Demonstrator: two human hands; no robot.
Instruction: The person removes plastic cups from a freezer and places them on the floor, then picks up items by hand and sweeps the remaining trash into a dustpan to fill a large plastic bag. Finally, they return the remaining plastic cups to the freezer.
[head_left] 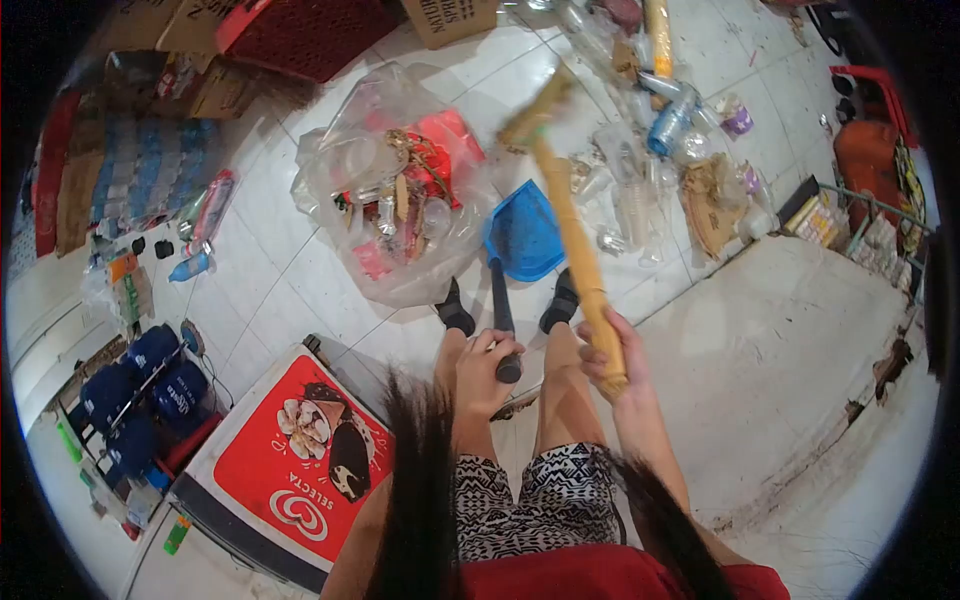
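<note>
My left hand (pixel 485 372) is wrapped round the dark handle of a blue dustpan (pixel 526 232), whose pan rests on the tiles in front of my feet. In my right hand (pixel 615 352) is the thick yellow handle of a broom (pixel 573 235). The broom's head (pixel 537 108) is smeared by motion and lies beyond the dustpan, near the litter. Left of the dustpan, a clear plastic bag (pixel 340 255) lies spread with red and mixed rubbish in it.
Plastic bottles (pixel 672 120), cups and brown cardboard (pixel 712 205) litter the tiles at the right. A red ice-cream freezer (pixel 300 450) stands at lower left, a pale slab (pixel 770 360) at right. Boxes, a red crate (pixel 300 45) and packed bottles (pixel 150 170) line the upper left.
</note>
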